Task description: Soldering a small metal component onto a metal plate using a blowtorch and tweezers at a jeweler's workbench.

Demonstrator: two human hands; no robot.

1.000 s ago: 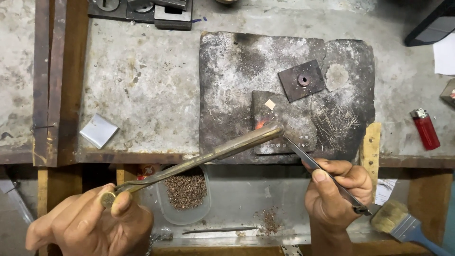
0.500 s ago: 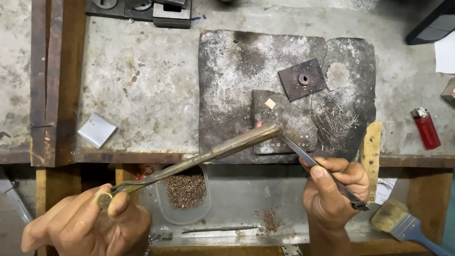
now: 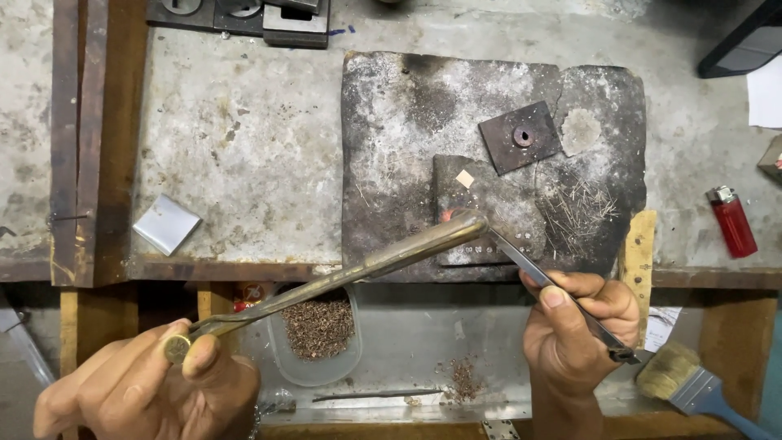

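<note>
Left hand [image 3: 142, 387]: we close it round the brass torch [image 3: 342, 273], nozzle aimed at the glowing spot [image 3: 447, 215].
Right hand [image 3: 580, 326]: we pinch tweezers [image 3: 562, 297], tips steadying the work there.
Charred soldering block [image 3: 391, 147]: shields the tabletop [image 3: 236, 147] from heat.

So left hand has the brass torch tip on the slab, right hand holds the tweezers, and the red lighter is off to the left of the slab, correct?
Not quite: in the head view the red lighter lies right of the slab, not left. The left hand does hold the brass torch, and the right hand the tweezers.
</note>
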